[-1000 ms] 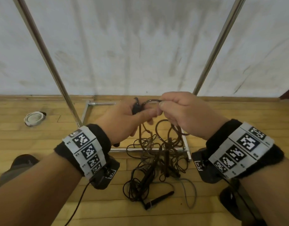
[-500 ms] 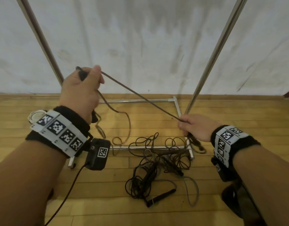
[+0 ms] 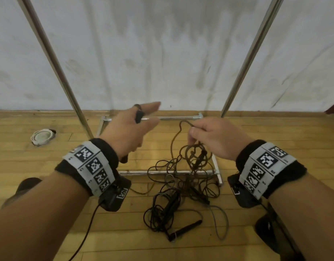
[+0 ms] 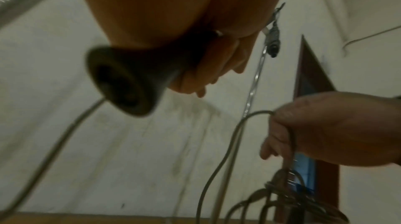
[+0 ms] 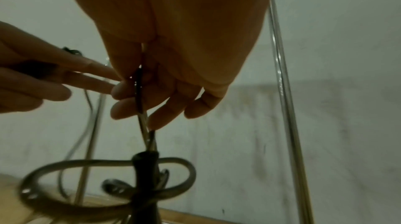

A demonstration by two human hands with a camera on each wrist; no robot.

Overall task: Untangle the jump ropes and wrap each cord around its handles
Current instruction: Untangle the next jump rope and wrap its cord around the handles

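Head view shows the left hand [image 3: 128,132] at frame centre-left, gripping a black handle [image 3: 138,116] in the palm while the index finger and thumb extend straight toward the right. The handle's long axis runs roughly vertical in the frame, its cord end uppermost above the fingers and its butt end protruding below the heel of the hand. In the left wrist view the flared butt end [image 4: 128,80] points toward the camera with a cord leaving it toward the lower left.

The right hand [image 3: 217,138] at centre-right pinches a brown cord [image 3: 174,142] between thumb and forefinger. From the pinch the cord arches up and drops to the tangle of ropes [image 3: 181,187] on the wooden floor [image 3: 49,232] at lower centre. A second dark handle [image 3: 200,157] hangs below the right hand, tilted, with loops around it; the right wrist view confirms this handle [image 5: 145,176] directly beneath the fingers. Another black handle [image 3: 186,227] lies flat at the near edge of the tangle, pointing upper right.

No containers are visible.

Against half a second earlier: the left hand has dropped from upper left toward centre, the taut cord span between the hands has gone slack, and the hands stand closer together.
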